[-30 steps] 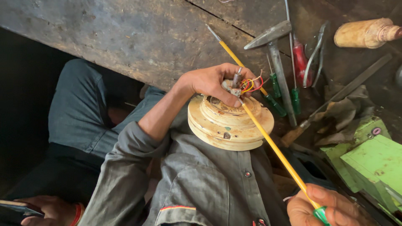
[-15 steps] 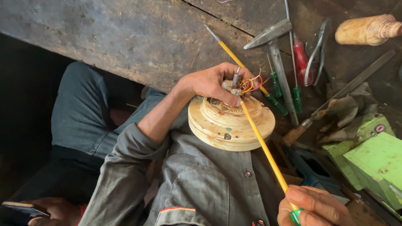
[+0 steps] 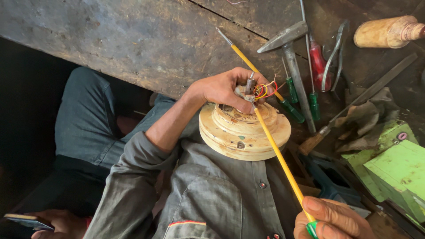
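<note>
Overhanging the workbench edge (image 3: 146, 84), the cream motor housing (image 3: 244, 132) is gripped by the left hand (image 3: 230, 88); the long yellow screwdriver (image 3: 270, 141) is clenched in the right hand (image 3: 332, 219).

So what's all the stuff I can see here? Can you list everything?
Round motor part: one, cream-yellow, at the bench edge, under the left hand.
Wire bundle: one, red, yellow and orange, on top of the motor part.
Long rod: one, yellow, crossing the motor part.
Hammer: one, grey metal, on the bench.
Screwdrivers: one red handle, three small green ones, beside the hammer.
Wooden handle: one, tan, top right.
Box: one, light green, right edge.
Workbench: one, dark and worn.
Another person's hand: one, bottom left, holding a phone.
Left hand: gripping the motor part's top.
Right hand: holding the rod's lower end.
</note>
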